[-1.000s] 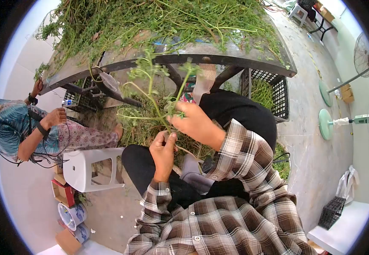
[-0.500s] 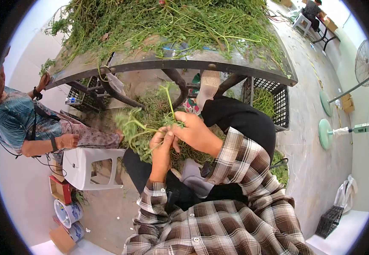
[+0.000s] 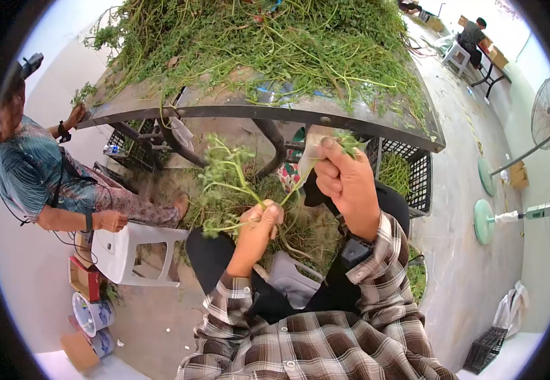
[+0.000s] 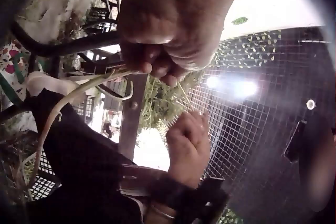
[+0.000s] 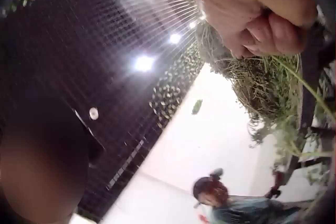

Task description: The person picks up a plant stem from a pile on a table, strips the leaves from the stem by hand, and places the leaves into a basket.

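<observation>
In the head view my left hand pinches a leafy green plant by its stems, low over my lap. Its leafy branches fan out up and to the left. A thick pale stalk runs out from under the left fingers in the left wrist view. Higher and to the right, my right hand has its fingers curled round a thin green sprig, whose leaves poke out past the thumb. A slender stem stretches between the two hands. From the right wrist view, this stem comes out below the curled fingers.
A table heaped with green plants stands ahead. Under it are a black crate of stems and loose greens on the floor. At left, another person is beside a white stool. Fans stand at right.
My hands have come apart: the right one has risen to the right with a sprig, while the left has shifted slightly right with the plant. The head view has tilted up a little.
</observation>
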`<state>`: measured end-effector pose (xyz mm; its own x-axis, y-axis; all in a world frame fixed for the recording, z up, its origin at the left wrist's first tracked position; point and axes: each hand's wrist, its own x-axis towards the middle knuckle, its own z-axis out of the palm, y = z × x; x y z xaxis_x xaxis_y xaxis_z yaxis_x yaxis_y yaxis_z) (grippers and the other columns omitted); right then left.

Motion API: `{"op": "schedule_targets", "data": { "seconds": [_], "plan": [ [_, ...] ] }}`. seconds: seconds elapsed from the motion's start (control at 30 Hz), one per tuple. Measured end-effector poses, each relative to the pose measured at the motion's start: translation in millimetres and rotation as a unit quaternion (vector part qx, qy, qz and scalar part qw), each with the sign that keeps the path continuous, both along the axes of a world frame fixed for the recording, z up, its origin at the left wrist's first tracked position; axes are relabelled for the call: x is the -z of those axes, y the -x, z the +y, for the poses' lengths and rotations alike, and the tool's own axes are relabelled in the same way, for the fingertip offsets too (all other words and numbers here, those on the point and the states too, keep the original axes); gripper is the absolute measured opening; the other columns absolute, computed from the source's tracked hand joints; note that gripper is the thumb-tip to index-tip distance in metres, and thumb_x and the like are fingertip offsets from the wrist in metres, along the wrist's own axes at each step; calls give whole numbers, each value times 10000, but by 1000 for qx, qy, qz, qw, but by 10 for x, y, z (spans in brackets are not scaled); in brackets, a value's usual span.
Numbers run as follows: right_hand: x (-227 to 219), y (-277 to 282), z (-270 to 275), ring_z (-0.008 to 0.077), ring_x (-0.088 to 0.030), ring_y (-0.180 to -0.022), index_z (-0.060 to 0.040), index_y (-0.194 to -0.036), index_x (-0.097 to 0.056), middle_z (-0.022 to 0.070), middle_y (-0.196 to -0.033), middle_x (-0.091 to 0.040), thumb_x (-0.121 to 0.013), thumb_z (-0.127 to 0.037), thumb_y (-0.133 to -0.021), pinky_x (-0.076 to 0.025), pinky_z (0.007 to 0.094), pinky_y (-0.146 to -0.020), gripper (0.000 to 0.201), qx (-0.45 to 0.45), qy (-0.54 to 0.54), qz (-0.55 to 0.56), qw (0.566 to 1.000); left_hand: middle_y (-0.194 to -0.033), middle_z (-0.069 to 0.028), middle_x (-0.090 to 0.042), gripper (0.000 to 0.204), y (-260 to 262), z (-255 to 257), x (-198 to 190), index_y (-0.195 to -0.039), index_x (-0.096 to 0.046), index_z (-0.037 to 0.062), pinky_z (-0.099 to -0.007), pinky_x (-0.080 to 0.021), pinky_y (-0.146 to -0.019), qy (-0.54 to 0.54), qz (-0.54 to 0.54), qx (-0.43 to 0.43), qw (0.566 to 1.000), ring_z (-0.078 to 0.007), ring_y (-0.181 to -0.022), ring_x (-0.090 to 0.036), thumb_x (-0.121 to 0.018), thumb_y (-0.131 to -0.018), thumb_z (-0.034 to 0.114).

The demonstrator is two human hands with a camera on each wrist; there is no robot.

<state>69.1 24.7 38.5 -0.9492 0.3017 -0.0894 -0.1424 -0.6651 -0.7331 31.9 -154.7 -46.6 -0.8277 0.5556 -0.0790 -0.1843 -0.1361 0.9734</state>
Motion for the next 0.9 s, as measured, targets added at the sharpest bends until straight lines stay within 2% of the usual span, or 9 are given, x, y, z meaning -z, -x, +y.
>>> {"op": "schedule_targets", "data": {
  "seconds": [0.37, 0.47, 0.5, 0.6, 0.67, 0.7, 0.77, 0.83, 0.9],
  "plan": [
    [-13, -71, 303, 58, -316, -382, -76, -775, -486, -29, -540, -370, -512, -264, -929, -252, 207, -344, 244, 92, 47, 58, 993, -655, 17, -420, 306, -50, 38, 41, -752, -482, 74, -203, -326, -457, 24, 29, 20, 999, -55, -536, -378, -495, -932, 321],
    [-64, -137, 562, 55, -324, -403, -93, -769, -464, -29, -555, -354, -503, -248, -930, -267, 206, -345, 227, 159, 105, 126, 974, -632, 38, -413, 272, -8, -96, 154, -753, -486, 92, -196, -293, -432, 53, -4, -41, 998, -37, -504, -349, -492, -934, 296],
    [-67, -225, 786, 48, -325, -422, -116, -764, -442, -29, -562, -336, -499, -200, -921, -285, 198, -350, 187, 102, 137, 226, 959, -623, 46, -410, 261, 25, -189, 230, -753, -488, 97, -193, -279, -423, 83, -27, -80, 993, -31, -496, -340, -492, -934, 286],
    [-147, -275, 871, 39, -349, -439, -117, -772, -468, -26, -577, -388, -497, -171, -912, -290, 189, -357, 153, 176, 81, 250, 949, -621, 57, -438, 263, 112, -359, 315, -734, -521, 94, -187, -255, -426, 92, -46, -109, 989, -23, -482, -332, -508, -923, 277],
    [-120, -160, 584, 23, -368, -453, -97, -782, -515, -29, -589, -443, -519, -161, -901, -285, 187, -367, 136, 207, -40, 59, 976, -642, 55, -464, 265, 120, -320, 334, -733, -544, 87, -190, -266, -442, 94, -51, -92, 990, -25, -495, -346, -507, -922, 270],
    [-155, -170, 381, 14, -369, -465, -68, -812, -579, -28, -615, -509, -568, -148, -874, -286, 184, -387, 101, 138, -252, 15, 958, -600, 58, -422, 276, 126, -225, 311, -722, -533, 87, -194, -265, -435, 121, 15, -93, 988, -25, -472, -327, -502, -924, 272],
    [-109, -28, 98, 61, -456, -523, -52, -857, -636, -31, -671, -560, -598, -155, -852, -353, 203, -458, 110, -34, -316, -69, 946, -557, 61, -380, 287, 106, -99, 212, -711, -523, 87, -199, -264, -427, 148, 86, -87, 981, -26, -448, -308, -498, -927, 275],
    [96, 82, -144, 193, -565, -693, 9, -917, -602, 122, -754, -594, -568, -127, -857, -457, 299, -663, 152, -59, -547, 73, 832, -630, 8, -437, 363, 70, -41, 53, -687, -489, 46, -255, -335, -589, 229, 87, -47, 968, -96, -622, -391, -478, -929, 316],
    [362, 95, -342, 327, -613, -772, 11, -1014, -567, 213, -816, -602, -569, -67, -786, -470, 351, -667, 241, -93, -521, 138, 837, -646, -56, -513, 323, 87, -62, 229, -731, -542, 20, -295, -375, -600, 238, 135, -36, 961, -160, -620, -482, -479, -912, 280]
  ]
}}
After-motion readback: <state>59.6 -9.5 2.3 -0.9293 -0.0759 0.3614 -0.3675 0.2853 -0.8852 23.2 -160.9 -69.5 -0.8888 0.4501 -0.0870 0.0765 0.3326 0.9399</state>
